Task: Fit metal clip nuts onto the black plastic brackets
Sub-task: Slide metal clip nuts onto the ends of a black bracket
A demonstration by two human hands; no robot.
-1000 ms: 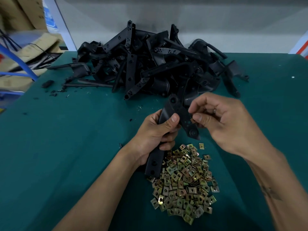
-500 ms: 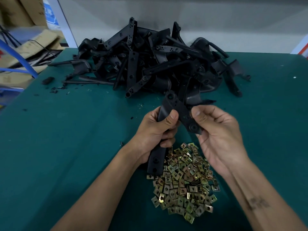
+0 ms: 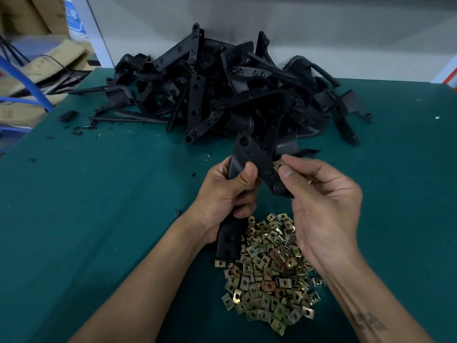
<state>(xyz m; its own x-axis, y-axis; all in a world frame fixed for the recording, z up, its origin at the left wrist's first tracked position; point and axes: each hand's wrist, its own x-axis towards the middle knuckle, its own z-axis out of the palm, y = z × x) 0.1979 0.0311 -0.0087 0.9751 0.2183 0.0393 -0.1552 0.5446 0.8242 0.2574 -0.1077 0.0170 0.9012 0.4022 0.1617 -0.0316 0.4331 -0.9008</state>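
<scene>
My left hand grips a long black plastic bracket around its middle, holding it upright above the table; its lower end hangs just over the nuts. My right hand pinches a brass-coloured clip nut between thumb and forefinger, right against the right edge of the bracket's upper arm. A second small metal piece shows inside the right palm. A heap of loose clip nuts lies on the green mat below both hands.
A big pile of black brackets fills the back of the green table. Black plastic crumbs and a small block lie at the back left. Cardboard and a blue frame stand beyond the left edge.
My right hand has turned palm-up and risen, bringing the clip nut up to the bracket's right edge. The left hand keeps its grip on the bracket.
</scene>
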